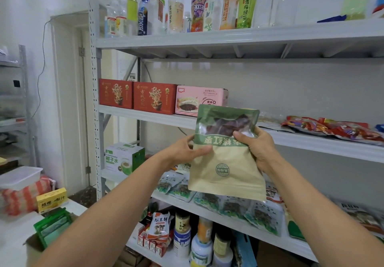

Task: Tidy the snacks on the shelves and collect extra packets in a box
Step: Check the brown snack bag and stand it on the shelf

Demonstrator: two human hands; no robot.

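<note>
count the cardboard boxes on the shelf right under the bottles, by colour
red cardboard boxes: 2
pink cardboard box: 1
total: 3

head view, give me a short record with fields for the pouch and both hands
held: tan paper pouch with green band and clear window
left hand: grips pouch's left edge
right hand: grips pouch's right edge
position: lifted before the grey metal shelves
behind: pink carton on middle shelf
</note>
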